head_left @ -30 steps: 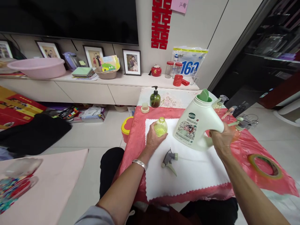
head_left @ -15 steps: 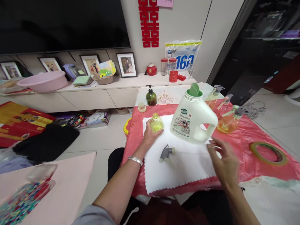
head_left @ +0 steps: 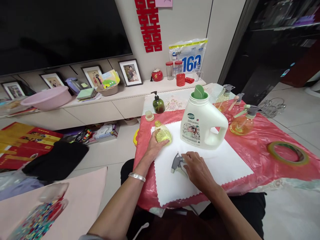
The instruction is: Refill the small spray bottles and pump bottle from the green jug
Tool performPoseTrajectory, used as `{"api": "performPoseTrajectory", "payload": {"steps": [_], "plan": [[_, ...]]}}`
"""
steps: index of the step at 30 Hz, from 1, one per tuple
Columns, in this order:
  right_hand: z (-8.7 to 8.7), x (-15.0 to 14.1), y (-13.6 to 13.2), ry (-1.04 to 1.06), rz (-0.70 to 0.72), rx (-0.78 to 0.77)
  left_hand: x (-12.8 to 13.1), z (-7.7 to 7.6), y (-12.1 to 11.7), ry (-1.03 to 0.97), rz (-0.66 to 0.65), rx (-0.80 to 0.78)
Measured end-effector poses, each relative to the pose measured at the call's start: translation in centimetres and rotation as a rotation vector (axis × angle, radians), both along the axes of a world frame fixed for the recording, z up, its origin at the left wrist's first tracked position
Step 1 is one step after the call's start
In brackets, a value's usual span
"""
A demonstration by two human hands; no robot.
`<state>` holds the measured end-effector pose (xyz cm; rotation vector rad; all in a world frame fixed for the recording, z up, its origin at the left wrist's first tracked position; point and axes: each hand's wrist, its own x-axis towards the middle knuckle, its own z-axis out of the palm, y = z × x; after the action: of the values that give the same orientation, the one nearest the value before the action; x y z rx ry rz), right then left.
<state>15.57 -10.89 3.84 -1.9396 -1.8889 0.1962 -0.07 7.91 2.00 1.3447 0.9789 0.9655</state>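
Note:
My left hand [head_left: 155, 144] is wrapped round a small yellow see-through bottle [head_left: 163, 134], whose neck is uncapped and tilts a little to the left. Nearer to me, a grey trigger spray head [head_left: 177, 162] lies on the white scalloped cloth [head_left: 172, 190]. My right hand [head_left: 198, 168] has its fingers closed at the collar end of that spray head, and the hand hides part of it. Behind the right hand stands a large white detergent jug [head_left: 207, 125] with a green pouring spout [head_left: 199, 92] in its uncapped mouth.
A green pump bottle [head_left: 158, 104] and a pale cap [head_left: 149, 115] are at the back left. Several spray bottles, one with orange liquid [head_left: 240, 126], stand on the right. A tape roll [head_left: 288, 153] lies on the red table cover [head_left: 260, 173].
My right hand has come left from beside the jug's handle to the spray head and closed there. The bottle in my left hand has tilted left. The camera view has turned slightly.

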Motion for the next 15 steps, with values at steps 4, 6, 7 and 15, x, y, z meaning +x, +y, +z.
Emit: {"api": "performPoseTrajectory", "payload": {"steps": [4,6,7,15], "plan": [[-0.1,0.0,0.5,-0.018,-0.008,-0.041,-0.9,0.4,-1.8,-0.056,-0.015,-0.037],[-0.1,0.0,0.8,-0.01,-0.007,-0.045,-1.2,0.4,-2.8,-0.05,-0.015,-0.04],[-0.1,0.0,0.8,-0.003,-0.005,-0.042,-1.3,0.4,-3.4,-0.031,-0.007,-0.033],[0.9,1.6,-1.4,0.104,-0.039,0.101,-1.5,-0.6,-6.8,0.048,0.062,0.011]]}}
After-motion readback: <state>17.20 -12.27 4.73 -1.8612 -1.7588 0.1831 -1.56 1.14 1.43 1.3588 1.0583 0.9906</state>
